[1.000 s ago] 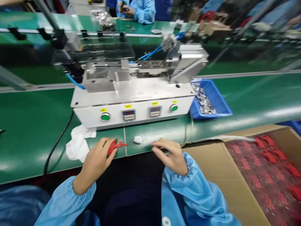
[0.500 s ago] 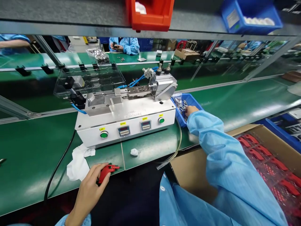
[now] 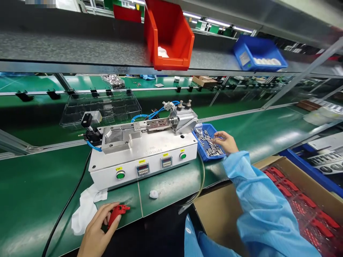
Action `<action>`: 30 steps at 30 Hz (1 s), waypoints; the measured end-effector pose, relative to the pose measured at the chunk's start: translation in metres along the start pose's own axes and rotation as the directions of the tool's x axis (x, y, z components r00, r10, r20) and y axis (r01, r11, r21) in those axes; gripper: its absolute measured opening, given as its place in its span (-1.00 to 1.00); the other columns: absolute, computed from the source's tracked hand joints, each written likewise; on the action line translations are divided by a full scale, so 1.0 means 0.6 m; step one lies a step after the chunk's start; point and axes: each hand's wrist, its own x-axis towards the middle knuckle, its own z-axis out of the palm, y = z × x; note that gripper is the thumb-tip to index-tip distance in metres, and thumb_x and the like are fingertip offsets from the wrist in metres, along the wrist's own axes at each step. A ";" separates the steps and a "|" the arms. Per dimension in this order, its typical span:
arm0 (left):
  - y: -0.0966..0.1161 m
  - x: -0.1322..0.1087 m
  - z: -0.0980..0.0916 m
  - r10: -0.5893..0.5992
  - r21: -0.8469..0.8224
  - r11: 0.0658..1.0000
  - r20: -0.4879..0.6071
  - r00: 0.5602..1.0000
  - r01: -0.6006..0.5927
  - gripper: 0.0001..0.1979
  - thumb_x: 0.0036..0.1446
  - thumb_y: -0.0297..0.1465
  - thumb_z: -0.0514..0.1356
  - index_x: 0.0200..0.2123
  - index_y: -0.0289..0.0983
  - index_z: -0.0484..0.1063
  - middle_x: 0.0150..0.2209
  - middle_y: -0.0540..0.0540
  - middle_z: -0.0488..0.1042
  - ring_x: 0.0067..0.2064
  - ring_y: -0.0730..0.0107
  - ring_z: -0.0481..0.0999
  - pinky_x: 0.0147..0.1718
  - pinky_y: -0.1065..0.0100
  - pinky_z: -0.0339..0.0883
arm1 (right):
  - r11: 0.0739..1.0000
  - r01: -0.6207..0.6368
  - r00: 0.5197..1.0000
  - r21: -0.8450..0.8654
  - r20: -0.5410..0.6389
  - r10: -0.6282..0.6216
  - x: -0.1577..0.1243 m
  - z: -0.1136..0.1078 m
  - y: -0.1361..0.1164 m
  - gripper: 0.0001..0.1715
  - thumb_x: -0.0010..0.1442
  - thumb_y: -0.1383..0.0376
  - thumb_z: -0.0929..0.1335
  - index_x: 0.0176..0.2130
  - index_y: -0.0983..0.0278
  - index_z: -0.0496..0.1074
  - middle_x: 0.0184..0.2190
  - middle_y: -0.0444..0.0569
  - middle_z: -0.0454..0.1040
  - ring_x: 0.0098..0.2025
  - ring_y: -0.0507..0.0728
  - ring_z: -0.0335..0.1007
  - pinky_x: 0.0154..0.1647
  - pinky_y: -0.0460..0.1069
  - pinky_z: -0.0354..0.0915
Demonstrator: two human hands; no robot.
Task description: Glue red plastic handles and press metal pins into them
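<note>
My left hand (image 3: 100, 228) is closed around a red plastic part (image 3: 115, 215) with a narrow pronged end, just above the front edge of the green bench. Over the right side of a blue bin (image 3: 205, 157), my right hand (image 3: 225, 141) has its fingertips pinched together. Whatever sits between those fingertips is too small to make out. Many short metal pins (image 3: 214, 149) lie loose in the bin, with a clear plastic bag at its back. Left of the bin stands a white bench machine (image 3: 158, 151) with a metal fixture (image 3: 158, 124) on top.
A white cloth (image 3: 83, 214) and a small white lump (image 3: 153, 194) lie before the machine. A black cable (image 3: 66, 203) and a clear tube (image 3: 203, 178) run off it. At right, a carton (image 3: 227, 207) stands beside trayed red parts (image 3: 308, 200). Orange (image 3: 171, 64) and blue (image 3: 258, 67) bins sit overhead.
My right hand has lifted out from among the metal pins to above the bin's right side. My left hand keeps its hold on the red part. The view has tilted upward.
</note>
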 end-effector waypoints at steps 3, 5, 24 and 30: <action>-0.002 0.008 0.009 0.003 -0.020 1.000 0.031 1.000 -0.002 -0.51 0.18 0.13 0.28 -0.08 -0.09 0.67 -0.25 -0.08 0.59 -0.47 0.29 0.46 -0.44 0.25 0.54 | 0.957 -0.013 1.000 0.289 0.007 0.012 -0.026 -0.016 -0.035 -0.46 -0.22 0.07 0.65 -0.34 0.19 0.44 -0.35 -0.09 0.56 -0.27 0.17 0.59 -0.18 0.10 0.56; 0.001 0.009 0.015 -0.012 -0.021 1.000 0.027 1.000 0.013 -0.51 0.18 0.14 0.27 -0.08 -0.09 0.68 -0.23 -0.09 0.60 -0.48 0.31 0.45 -0.45 0.26 0.53 | 0.904 -0.036 0.999 0.426 0.045 0.019 -0.044 -0.020 -0.065 -0.41 -0.27 0.08 0.69 -0.32 0.18 0.47 -0.30 -0.08 0.59 -0.24 0.17 0.60 -0.16 0.11 0.58; 0.049 0.026 0.040 0.011 -0.073 0.997 -0.082 0.997 -0.017 -0.68 0.33 -0.22 0.17 0.03 -0.19 0.58 -0.11 -0.17 0.58 -0.30 0.27 0.53 -0.15 0.18 0.57 | 0.781 0.509 0.654 0.361 0.429 -0.624 -0.105 0.217 -0.353 -0.75 0.24 0.08 0.53 -0.21 0.21 0.64 -0.18 0.02 0.65 -0.14 0.21 0.64 -0.04 0.09 0.58; 0.049 0.030 0.038 0.019 -0.065 0.998 -0.107 0.994 -0.026 -0.70 0.29 -0.31 0.18 0.03 -0.20 0.57 -0.12 -0.16 0.57 -0.29 0.28 0.52 -0.17 0.22 0.54 | 0.607 0.790 0.499 0.083 0.487 -0.717 -0.060 0.388 -0.425 -0.77 0.24 0.43 0.40 -0.16 0.21 0.65 -0.17 0.01 0.68 -0.03 0.28 0.61 0.12 0.16 0.48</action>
